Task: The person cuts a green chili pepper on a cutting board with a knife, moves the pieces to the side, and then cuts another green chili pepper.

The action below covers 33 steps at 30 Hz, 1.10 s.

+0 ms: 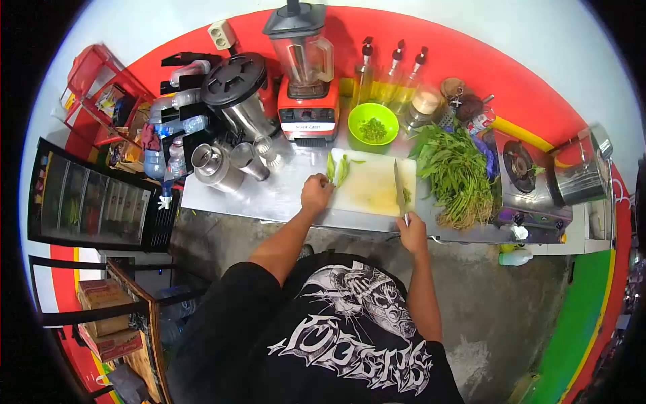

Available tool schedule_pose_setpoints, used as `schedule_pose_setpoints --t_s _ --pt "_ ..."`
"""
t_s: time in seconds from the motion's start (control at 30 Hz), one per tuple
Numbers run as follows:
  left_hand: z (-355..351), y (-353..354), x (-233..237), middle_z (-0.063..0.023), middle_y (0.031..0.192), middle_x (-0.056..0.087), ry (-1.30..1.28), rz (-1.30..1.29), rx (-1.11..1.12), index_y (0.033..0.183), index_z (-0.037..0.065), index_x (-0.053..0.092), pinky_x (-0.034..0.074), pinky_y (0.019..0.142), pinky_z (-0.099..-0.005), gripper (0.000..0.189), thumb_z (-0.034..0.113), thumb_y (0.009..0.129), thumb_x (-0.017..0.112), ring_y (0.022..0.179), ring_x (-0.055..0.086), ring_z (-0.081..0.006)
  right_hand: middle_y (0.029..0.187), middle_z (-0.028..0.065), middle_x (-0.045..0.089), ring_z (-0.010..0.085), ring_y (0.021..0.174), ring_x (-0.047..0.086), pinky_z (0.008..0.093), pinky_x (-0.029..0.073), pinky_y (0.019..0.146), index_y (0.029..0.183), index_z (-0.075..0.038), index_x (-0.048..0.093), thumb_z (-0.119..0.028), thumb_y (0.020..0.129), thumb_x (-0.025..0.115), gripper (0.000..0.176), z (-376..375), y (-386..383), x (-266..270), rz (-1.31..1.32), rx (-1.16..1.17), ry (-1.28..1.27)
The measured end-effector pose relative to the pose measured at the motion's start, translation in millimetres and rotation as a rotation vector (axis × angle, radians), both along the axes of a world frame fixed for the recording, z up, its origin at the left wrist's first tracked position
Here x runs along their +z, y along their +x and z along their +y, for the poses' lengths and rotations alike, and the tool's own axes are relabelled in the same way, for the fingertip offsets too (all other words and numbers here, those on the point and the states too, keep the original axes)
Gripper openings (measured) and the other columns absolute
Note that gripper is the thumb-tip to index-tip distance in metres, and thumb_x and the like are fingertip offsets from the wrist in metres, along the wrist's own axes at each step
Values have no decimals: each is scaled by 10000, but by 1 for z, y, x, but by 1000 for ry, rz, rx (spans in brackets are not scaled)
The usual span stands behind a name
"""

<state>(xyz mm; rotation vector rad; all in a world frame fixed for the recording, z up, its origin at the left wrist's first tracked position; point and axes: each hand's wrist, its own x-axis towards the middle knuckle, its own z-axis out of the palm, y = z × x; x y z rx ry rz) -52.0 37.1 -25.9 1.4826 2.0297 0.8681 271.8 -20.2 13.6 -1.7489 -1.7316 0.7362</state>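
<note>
A white cutting board (369, 183) lies at the front of the metal table. My left hand (317, 193) is at its left edge, fingers closed near some green leafy pieces (342, 170); what they hold is too small to make out. My right hand (412, 231) grips the handle of a knife (400, 186), its blade pointing away from me over the board's right part. Small green bits (406, 195) lie beside the blade. Behind the board a lime-green bowl (359, 118) holds chopped greens. A large heap of leafy greens with roots (454, 176) rests to the right of the board.
Behind stand a red blender (309, 111), oil bottles (390, 77) and a jar (426, 104). Metal cups (249, 161) and a metal canister (217, 168) are at the left. A gas stove (521, 168) with a steel pot (580, 176) is at the right. The table's front edge (269, 215) faces me.
</note>
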Motion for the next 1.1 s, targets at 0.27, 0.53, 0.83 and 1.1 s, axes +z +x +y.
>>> schedule_pose_setpoints --t_s 0.27,0.53,0.83,1.1 --pt "1 -6 8 -135 894 726 302 -264 36 925 5 699 560 761 -368 126 116 863 704 817 720 -261 662 188 565 281 593 513 441 425 602 812 26 557 -224 902 700 302 -9 13 4 73 -89 -81" --pt "-1 -23 50 -119 1092 703 378 -560 -3 878 17 583 550 815 -315 83 2 905 661 995 670 -196 825 265 650 445 776 638 509 472 699 994 20 623 -305 939 660 331 -3 -8 -2 36 87 -93" --pt "-38 -78 44 -106 1146 684 234 -786 -30 783 70 499 482 791 -285 204 -41 862 651 885 585 -120 962 289 692 500 906 659 582 515 812 1180 -15 580 -293 1004 559 330 -18 -41 4 -262 -155 -295" --pt "-50 -119 25 -97 1091 696 223 -858 6 774 69 510 472 824 -283 189 -43 855 639 882 572 -116 888 299 678 520 888 644 585 499 775 1027 0 601 -286 987 585 289 -38 -67 -6 -273 -220 -186"
